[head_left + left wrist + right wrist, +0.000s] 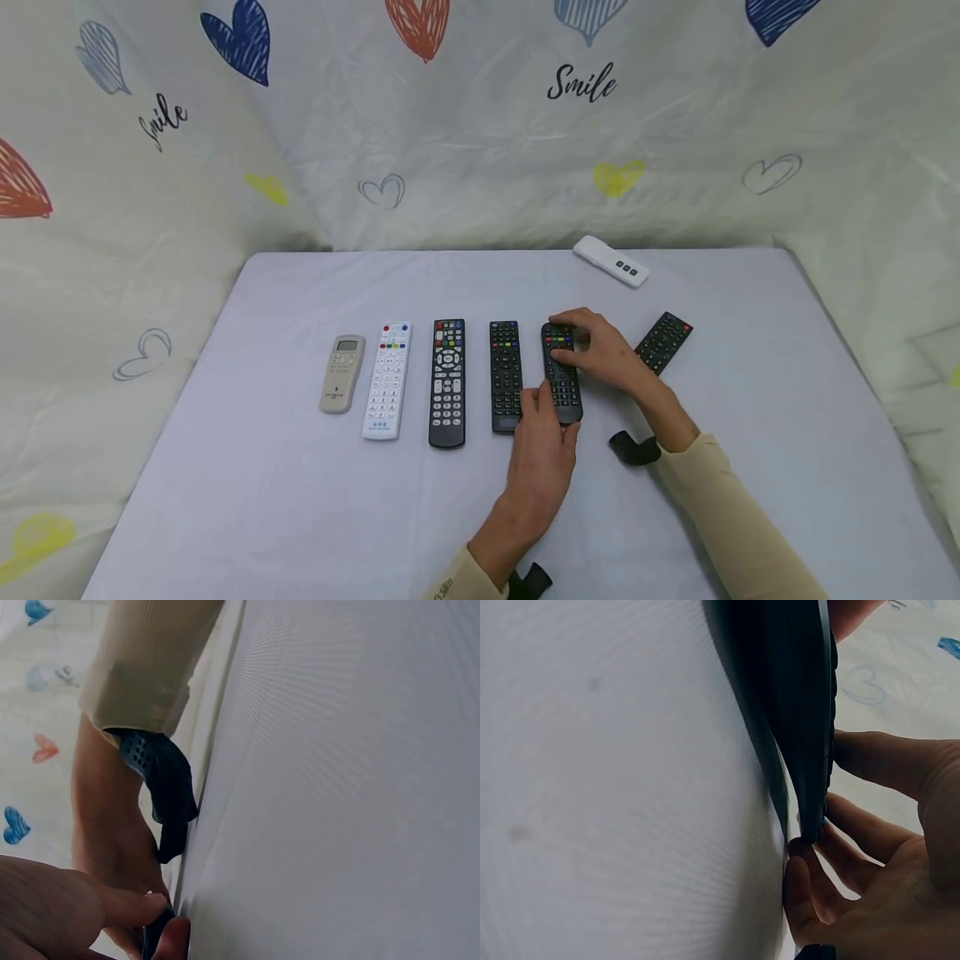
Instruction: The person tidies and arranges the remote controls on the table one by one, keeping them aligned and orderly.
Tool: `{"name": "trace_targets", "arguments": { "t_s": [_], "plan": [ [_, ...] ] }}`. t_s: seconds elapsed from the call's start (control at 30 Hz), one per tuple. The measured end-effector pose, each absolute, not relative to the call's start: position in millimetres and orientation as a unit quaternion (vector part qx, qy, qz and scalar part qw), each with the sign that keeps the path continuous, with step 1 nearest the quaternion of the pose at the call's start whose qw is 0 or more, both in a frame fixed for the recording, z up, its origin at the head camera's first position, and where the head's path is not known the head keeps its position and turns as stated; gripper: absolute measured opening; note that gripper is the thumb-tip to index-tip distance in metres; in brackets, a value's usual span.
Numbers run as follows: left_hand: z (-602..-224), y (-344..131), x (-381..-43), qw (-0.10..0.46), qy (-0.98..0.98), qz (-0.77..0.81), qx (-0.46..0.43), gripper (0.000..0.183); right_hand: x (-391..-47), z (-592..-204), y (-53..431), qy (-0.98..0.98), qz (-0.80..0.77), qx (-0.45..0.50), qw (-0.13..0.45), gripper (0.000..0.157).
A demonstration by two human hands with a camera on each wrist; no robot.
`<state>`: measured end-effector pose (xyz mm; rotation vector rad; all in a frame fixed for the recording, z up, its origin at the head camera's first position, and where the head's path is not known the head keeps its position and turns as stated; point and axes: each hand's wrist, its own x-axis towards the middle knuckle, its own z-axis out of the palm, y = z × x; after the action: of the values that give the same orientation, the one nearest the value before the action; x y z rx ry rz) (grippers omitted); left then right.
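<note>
A slim black remote control (567,396) with colored buttons near its far end is between both hands. My left hand (538,467) pinches its near end; the left wrist view shows the thumb and a finger on the remote's end (152,937). At the far end my right hand (606,354) holds it, thumb on the button face. From the right wrist view, the remote (799,712) is tilted, its far end by the fingertips close to the tabletop. Just left lies another black remote (505,375), its lower right partly hidden by the left fingers.
Further left in the row lie a black remote with grey buttons (447,387), a white remote (387,381) and a beige remote (342,375). A small black remote (665,340) lies slanted beyond the right wrist. A white remote (611,262) rests at the table's back edge.
</note>
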<state>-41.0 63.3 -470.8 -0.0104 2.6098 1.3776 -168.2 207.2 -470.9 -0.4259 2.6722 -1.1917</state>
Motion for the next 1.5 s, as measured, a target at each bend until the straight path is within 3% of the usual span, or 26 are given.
{"name": "trace_targets", "arguments": {
  "t_s": [1.07,1.33,1.5],
  "plan": [
    [-466,64,-34,0.088,0.886,0.456,0.0,0.077,-167,-470,211,0.901,-0.402,-0.13,0.1,0.054],
    [-459,61,-33,0.016,0.921,0.389,0.01,0.07,-161,-464,224,0.897,-0.426,-0.092,0.07,0.045],
    [-461,64,-35,-0.034,0.921,0.383,0.062,0.062,-160,-461,232,0.896,-0.435,-0.085,0.036,0.04]
  ]
}}
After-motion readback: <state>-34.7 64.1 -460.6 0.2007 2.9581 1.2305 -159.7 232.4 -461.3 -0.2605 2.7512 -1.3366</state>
